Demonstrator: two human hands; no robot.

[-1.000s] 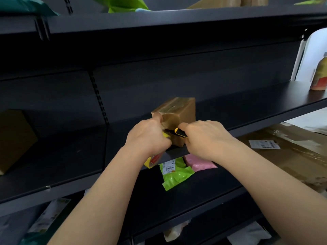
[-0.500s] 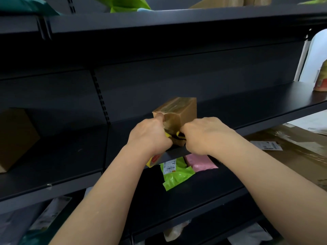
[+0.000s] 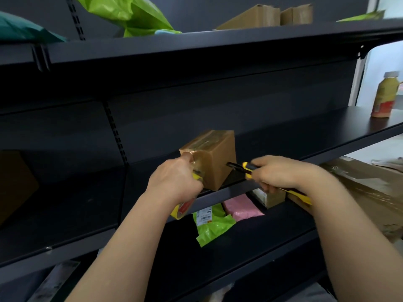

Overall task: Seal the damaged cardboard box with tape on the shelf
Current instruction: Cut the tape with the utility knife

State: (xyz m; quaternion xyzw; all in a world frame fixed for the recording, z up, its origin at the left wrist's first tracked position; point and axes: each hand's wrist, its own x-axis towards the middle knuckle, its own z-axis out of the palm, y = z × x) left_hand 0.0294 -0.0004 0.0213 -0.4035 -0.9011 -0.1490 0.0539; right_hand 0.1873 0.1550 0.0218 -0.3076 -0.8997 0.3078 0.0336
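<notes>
A slip of the utility knife (image 3: 242, 166) (yellow and black), clenched in the right hand (image 3: 281, 174), could slash the cardboard box (image 3: 220, 162), mid-frame on the shelf (image 3: 305, 138) lip, or shove it off. The left hand (image 3: 174, 182) grips the tape roll (image 3: 182, 209), thumb pinning tape down. One knife, one roll, one box under the hands

Both bare forearms reach forward and up, the hands level with each other and a little apart.
The left hand (image 3: 174, 184) is curled with its back toward the camera, gripping a tape roll (image 3: 182, 211) that shows below the palm, its thumb stretched upward. The right hand (image 3: 281, 173) is closed in a fist round a utility knife (image 3: 245, 167), knuckles up, the tool's tip pointing left toward the other hand.
</notes>
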